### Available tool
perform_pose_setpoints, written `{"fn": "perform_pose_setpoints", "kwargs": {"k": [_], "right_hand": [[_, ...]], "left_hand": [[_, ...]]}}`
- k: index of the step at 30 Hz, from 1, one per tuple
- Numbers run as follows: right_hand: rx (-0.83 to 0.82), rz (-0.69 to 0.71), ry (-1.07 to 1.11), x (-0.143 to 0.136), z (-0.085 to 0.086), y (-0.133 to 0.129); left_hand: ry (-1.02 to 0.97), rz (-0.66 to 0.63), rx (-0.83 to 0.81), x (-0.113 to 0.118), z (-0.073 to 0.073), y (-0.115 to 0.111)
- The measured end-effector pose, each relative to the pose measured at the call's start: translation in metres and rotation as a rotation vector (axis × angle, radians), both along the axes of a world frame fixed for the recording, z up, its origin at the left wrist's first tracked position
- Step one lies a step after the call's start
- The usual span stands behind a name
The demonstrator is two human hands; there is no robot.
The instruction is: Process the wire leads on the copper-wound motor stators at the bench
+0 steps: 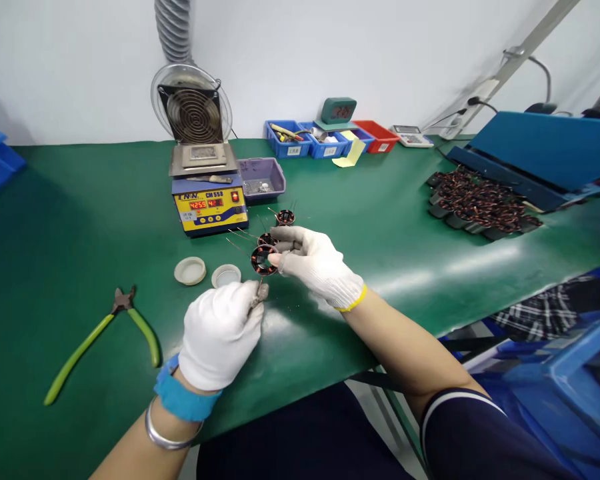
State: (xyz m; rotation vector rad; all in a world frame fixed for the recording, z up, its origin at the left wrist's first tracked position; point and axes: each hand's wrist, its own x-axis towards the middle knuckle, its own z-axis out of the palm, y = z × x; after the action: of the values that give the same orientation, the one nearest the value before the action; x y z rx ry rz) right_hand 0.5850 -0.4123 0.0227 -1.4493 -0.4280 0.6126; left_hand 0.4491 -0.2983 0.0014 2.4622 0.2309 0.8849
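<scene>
Green-handled cutters: one, flat on table. White lids: two. Left hand: grip closed on thin wire ends. Right hand: grip pinched on copper-wound stator, held above table. Further stators: two behind. Solder pot: "CM 558".

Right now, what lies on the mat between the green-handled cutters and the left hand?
In the head view, nothing: between the green-handled cutters and the left hand shows only bare green mat. Two round white lids lie farther back.
</scene>
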Motion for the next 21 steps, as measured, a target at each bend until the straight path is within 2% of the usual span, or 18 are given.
{"fn": "perform_pose_setpoints", "kwargs": {"k": [1, 2, 3, 5, 7, 8, 10, 12, 14, 15, 16, 19, 20, 21], "right_hand": [[-0.008, -0.013, 0.019, 0.001, -0.002, 0.001], [0.005, -0.023, 0.042, 0.001, -0.003, 0.002], [0.033, -0.032, 0.067, 0.002, -0.004, 0.003], [0.100, -0.059, 0.090, 0.003, -0.004, 0.003], [0.147, -0.085, 0.080, 0.003, -0.003, 0.003], [0.163, -0.088, 0.071, 0.003, -0.002, 0.003], [0.187, -0.075, 0.055, 0.002, -0.002, 0.003], [0.206, -0.056, 0.043, 0.000, -0.002, 0.004], [0.225, -0.043, 0.040, -0.002, -0.003, 0.005], [0.234, -0.040, 0.046, -0.003, -0.003, 0.005], [0.237, -0.037, 0.056, -0.004, -0.003, 0.006], [0.205, -0.034, 0.082, -0.004, -0.004, 0.006], [0.186, -0.043, 0.072, -0.003, -0.004, 0.007], [0.169, -0.056, 0.049, -0.002, -0.006, 0.009]], "left_hand": [[0.000, 0.041, 0.088, 0.000, -0.001, 0.001], [0.013, 0.082, 0.059, 0.000, 0.000, 0.002], [0.042, 0.103, -0.096, 0.001, 0.002, 0.003], [0.126, 0.078, -0.579, 0.004, 0.009, 0.004], [0.228, -0.018, -1.032, 0.009, 0.017, 0.006], [0.278, -0.083, -1.204, 0.011, 0.019, 0.007], [0.348, -0.193, -1.430, 0.014, 0.021, 0.007], [0.377, -0.258, -1.549, 0.014, 0.018, 0.005], [0.331, -0.237, -1.422, 0.010, 0.012, 0.002], [0.262, -0.190, -1.264, 0.008, 0.009, 0.001], [0.174, -0.138, -1.039, 0.006, 0.007, 0.001], [-0.049, 0.030, -0.161, 0.000, 0.003, 0.000], [-0.071, 0.074, 0.077, -0.002, 0.003, -0.001], [-0.048, 0.097, 0.234, -0.003, 0.004, -0.004]]}}
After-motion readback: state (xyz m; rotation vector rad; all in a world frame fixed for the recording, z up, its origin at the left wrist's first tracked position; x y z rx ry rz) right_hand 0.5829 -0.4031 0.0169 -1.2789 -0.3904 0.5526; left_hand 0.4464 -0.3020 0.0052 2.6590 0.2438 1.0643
